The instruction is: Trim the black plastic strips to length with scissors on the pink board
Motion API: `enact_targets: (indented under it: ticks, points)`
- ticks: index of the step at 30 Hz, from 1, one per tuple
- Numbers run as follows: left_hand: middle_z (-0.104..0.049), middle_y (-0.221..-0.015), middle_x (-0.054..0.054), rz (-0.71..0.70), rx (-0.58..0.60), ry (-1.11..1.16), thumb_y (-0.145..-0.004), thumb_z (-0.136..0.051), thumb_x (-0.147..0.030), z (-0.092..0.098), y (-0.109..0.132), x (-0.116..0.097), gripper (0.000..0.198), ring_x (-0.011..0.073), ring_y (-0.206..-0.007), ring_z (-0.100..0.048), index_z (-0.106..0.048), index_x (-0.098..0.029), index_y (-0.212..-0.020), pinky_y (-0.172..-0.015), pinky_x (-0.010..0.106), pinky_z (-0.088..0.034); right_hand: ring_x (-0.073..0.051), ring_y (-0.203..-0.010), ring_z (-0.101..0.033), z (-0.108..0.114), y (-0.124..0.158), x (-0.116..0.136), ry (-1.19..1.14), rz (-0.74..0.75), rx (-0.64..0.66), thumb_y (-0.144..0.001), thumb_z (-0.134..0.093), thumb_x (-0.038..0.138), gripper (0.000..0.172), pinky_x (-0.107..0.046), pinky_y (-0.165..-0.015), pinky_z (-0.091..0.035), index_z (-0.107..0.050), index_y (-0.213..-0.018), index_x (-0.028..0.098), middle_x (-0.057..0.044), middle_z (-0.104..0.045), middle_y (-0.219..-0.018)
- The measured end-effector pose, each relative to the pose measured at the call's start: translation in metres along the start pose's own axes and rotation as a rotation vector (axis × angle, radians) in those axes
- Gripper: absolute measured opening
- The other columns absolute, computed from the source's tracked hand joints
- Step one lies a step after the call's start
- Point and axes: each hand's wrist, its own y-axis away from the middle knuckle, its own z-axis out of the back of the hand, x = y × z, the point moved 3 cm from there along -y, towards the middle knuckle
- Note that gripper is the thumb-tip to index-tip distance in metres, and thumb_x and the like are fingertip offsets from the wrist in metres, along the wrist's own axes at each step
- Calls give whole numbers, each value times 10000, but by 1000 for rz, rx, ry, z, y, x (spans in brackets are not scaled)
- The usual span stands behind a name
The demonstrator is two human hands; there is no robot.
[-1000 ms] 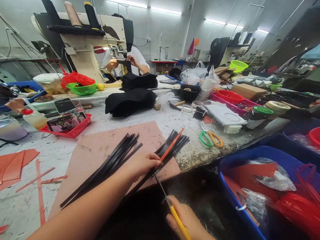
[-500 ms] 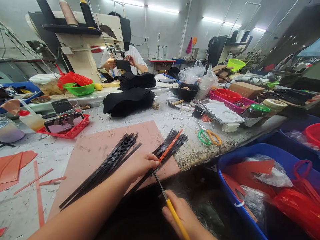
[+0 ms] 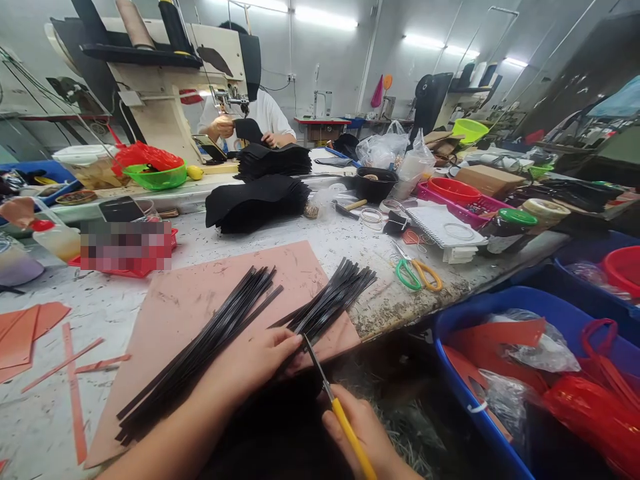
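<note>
My left hand (image 3: 257,363) grips a bundle of thin black strips (image 3: 333,300) near the front edge of a pink cutting mat (image 3: 200,293). A second bundle of black strips (image 3: 210,343) lies diagonally across the mat beside it. My right hand (image 3: 363,437) holds yellow-handled scissors (image 3: 327,393), their blades pointing up at the held bundle just right of my left fingers.
Green-and-orange scissors (image 3: 417,273) lie on the speckled table (image 3: 340,250) to the right. Black fabric stacks (image 3: 257,200), a red basket (image 3: 125,247), orange scraps (image 3: 30,330) and a blue bin (image 3: 505,373) surround the mat. Another person works at a sewing machine (image 3: 165,73) behind.
My left hand has pulled back toward me along the strips. The orange strip that lay on the held bundle is gone from view. The scissors stay at the bundle.
</note>
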Motion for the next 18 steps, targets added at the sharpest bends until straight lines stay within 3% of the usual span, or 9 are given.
enact_targets:
  ticks: [5, 14, 18]
  points:
    - [-472, -489, -60, 12, -69, -88, -707, -436, -425, -4, 12, 16, 244, 100, -409, -423, -491, -192, -661, -437, 221, -312, -110, -477, -403, -2, -1, 5, 36, 20, -14, -852, -353, 548, 457, -219, -495, -318, -585, -906, 158, 30, -447, -543]
    - [-384, -437, -83, 4, -110, -58, -703, -397, -389, -7, 15, 17, 225, 91, -381, -335, -490, -189, -659, -408, 212, -247, -103, -451, -389, -12, 4, 13, 29, 51, -79, -865, -343, 539, 442, -219, -468, -314, -573, -881, 162, 38, -419, -518]
    - [-393, -444, -79, -21, -125, -46, -689, -416, -442, 5, 23, 24, 265, 92, -402, -336, -492, -190, -659, -417, 210, -231, -114, -486, -455, 7, 9, 25, 94, 115, -58, -851, -402, 472, 337, -212, -494, -372, -560, -911, 181, 16, -509, -584]
